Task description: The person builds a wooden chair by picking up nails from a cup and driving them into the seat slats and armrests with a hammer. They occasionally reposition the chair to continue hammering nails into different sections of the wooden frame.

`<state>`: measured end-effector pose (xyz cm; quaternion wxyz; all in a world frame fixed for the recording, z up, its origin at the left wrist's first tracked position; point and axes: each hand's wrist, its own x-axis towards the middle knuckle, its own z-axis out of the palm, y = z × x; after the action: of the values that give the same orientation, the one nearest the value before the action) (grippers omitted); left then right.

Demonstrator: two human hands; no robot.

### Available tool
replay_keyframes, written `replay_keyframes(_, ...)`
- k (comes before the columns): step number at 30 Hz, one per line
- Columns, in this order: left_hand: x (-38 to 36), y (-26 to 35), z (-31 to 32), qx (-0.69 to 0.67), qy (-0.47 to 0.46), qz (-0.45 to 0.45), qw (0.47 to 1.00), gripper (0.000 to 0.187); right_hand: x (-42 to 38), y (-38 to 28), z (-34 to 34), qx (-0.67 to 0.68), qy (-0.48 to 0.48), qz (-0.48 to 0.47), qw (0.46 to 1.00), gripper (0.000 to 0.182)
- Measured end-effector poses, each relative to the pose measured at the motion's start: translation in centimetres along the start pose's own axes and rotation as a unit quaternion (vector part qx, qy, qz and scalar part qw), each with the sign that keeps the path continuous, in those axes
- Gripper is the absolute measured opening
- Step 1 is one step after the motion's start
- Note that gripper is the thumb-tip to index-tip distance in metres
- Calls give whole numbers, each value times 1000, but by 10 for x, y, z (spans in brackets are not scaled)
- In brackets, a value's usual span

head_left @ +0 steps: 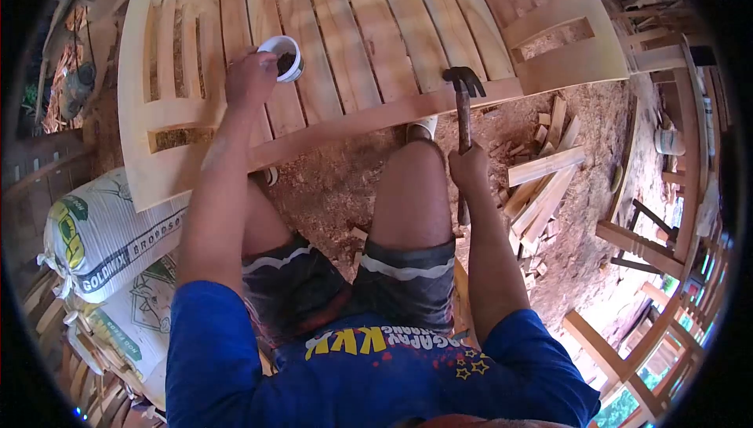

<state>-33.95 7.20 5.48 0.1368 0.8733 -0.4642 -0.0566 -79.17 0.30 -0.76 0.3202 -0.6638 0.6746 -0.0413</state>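
Note:
My left hand (249, 81) is closed on the near-left rim of a small white cup (292, 74), just above the slats of a wooden bench (361, 28). Dark bits lie inside the cup, too small to name for certain. In my right hand (469, 168) is a claw hammer (463, 118), gripped around its wooden handle. The hammer's dark head points away from me, over the bench's front edge. Bench armrests with cut slots rise at the left and right ends of the slats.
Feed sacks (118, 232) are stacked at my left. On the dusty ground to the right lies a pile of wood offcuts (545, 173). Wooden frames (682, 169) stand farther right. My knees are close to the bench's front edge.

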Motion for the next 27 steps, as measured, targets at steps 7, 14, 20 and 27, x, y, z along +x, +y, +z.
replay_keyframes(7, 64, -17, 39, 135, -121, 97, 979, 25, -16, -23, -14, 66, -20, 43, 997, 40)
replay_keyframes(14, 56, -11, 39, 188, -89, 51, 977, 28, -7, -4, -6, 64, -64, 51, 995, 63)
replay_keyframes(20, 46, 9, 12, 206, -68, 68, 974, 24, -3, 9, -2, 87, -63, 41, 993, 50)
replay_keyframes(27, 0, 81, -32, -92, 12, 61, 994, 14, -32, 15, -19, 247, 28, 47, 967, 40)
